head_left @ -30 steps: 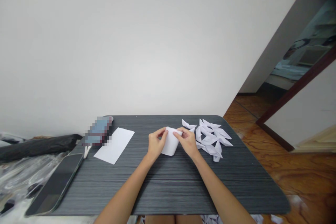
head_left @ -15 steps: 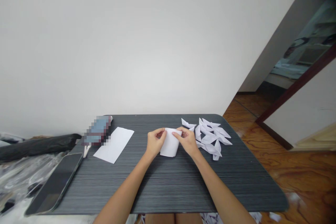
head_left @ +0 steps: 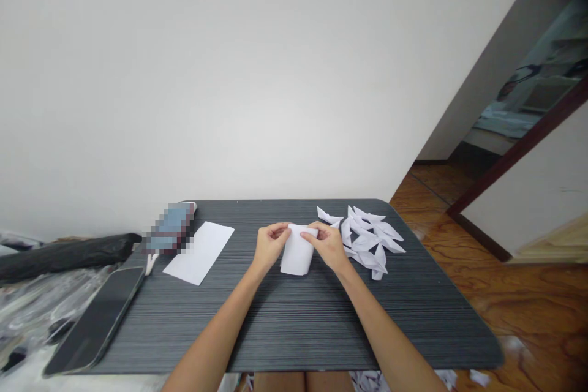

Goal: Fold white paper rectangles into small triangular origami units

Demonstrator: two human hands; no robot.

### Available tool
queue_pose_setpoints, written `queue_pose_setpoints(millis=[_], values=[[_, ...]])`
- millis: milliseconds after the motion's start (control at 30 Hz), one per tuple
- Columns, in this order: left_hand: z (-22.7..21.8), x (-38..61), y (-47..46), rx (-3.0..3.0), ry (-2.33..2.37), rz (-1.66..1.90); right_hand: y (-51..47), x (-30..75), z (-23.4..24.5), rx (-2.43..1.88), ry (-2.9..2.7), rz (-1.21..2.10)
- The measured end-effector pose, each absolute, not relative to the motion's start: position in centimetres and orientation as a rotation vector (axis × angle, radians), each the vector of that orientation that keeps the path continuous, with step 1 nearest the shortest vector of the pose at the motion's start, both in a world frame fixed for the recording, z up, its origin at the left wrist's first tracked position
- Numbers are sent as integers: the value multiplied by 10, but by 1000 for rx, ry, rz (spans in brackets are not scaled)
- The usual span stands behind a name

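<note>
A small white sheet of paper [head_left: 297,254], bent over on itself, is held between my two hands above the middle of the table. My left hand [head_left: 272,245] pinches its upper left corner between thumb and fingers. At the upper right corner, my right hand [head_left: 328,243] grips the paper, its thumb lying on the face. The fingertips behind the sheet are hidden. Just right of my right hand lies a pile of folded paper boats [head_left: 366,240]. Further left, flat white paper [head_left: 199,254] rests on the table.
The dark table [head_left: 294,331] stands against a white wall. On its left edge lie a phone or tablet [head_left: 98,321] and a blurred-out blue and red object [head_left: 169,229]. Plastic-wrapped things [head_left: 41,306] are left of the table. Paper scraps [head_left: 480,378] lie on the wooden floor [head_left: 542,300].
Both hands keep their hold on the paper and have barely moved. The sheet's lower left edges show slightly more apart.
</note>
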State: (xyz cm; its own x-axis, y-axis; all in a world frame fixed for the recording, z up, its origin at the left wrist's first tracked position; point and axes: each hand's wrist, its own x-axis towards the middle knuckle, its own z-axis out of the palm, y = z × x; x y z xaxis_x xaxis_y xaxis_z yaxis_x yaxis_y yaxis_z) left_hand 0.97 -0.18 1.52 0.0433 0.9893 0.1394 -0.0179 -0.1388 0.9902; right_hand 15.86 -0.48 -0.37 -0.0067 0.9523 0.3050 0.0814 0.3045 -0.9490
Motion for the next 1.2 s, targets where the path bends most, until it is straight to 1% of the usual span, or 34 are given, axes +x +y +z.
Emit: queue_pose_setpoints(millis=[867, 1067, 1200], values=[[12, 6, 2, 1311, 1012, 1235, -4, 160, -3, -1077, -1340, 1061], [15, 5, 2, 1313, 1019, 1222, -5, 160, 2, -1033, -1254, 1132], [17, 5, 2, 1306, 1040, 1238, -5, 161, 3, -996, -1116, 1254]])
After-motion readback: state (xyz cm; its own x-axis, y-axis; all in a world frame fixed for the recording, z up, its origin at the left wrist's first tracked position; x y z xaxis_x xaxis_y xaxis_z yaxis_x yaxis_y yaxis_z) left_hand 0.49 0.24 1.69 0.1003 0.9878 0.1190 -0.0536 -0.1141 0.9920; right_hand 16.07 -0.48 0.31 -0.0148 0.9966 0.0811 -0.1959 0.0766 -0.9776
